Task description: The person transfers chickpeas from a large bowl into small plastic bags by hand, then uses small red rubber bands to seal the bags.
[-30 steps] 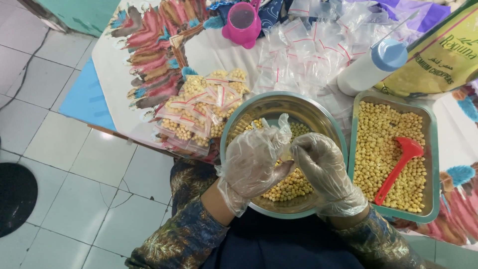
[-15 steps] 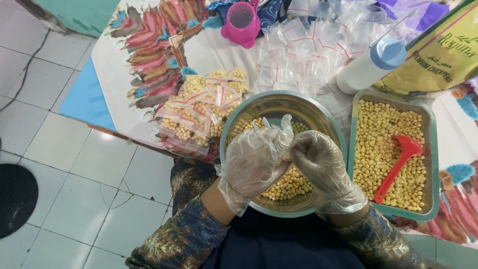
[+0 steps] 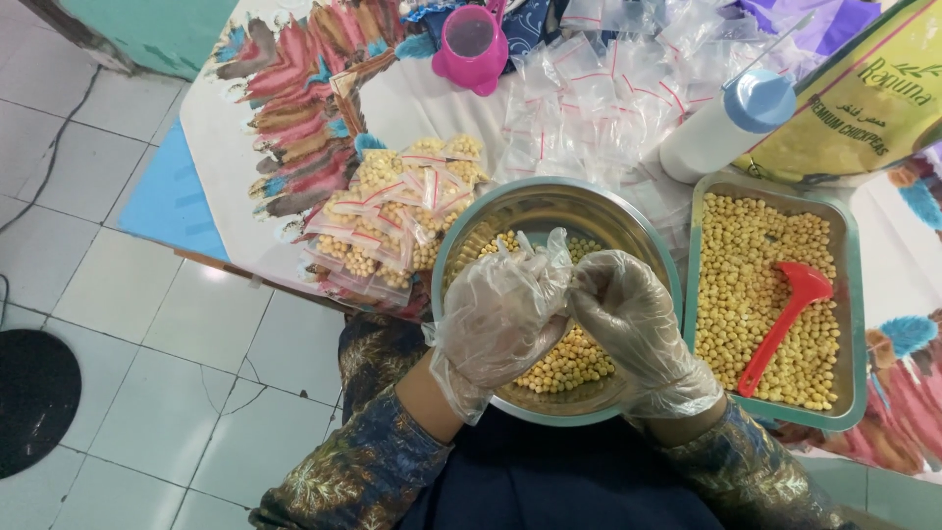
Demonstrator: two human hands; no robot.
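A tabletop [image 3: 432, 108] under a feather-patterned cloth carries a rectangular metal tray [image 3: 852, 324] of chickpeas with a red scoop [image 3: 785, 324] in it, and beside that tray a round steel bowl [image 3: 549, 201] partly filled with chickpeas [image 3: 569, 363]. To the bowl's left lies a pile of filled small zip bags [image 3: 402, 216], with empty ones [image 3: 599, 108] heaped behind. Over the bowl, the gloved left hand [image 3: 500, 314] and gloved right hand [image 3: 638, 319] meet, fingers curled together on a clear little bag [image 3: 545, 257]; what it holds cannot be made out.
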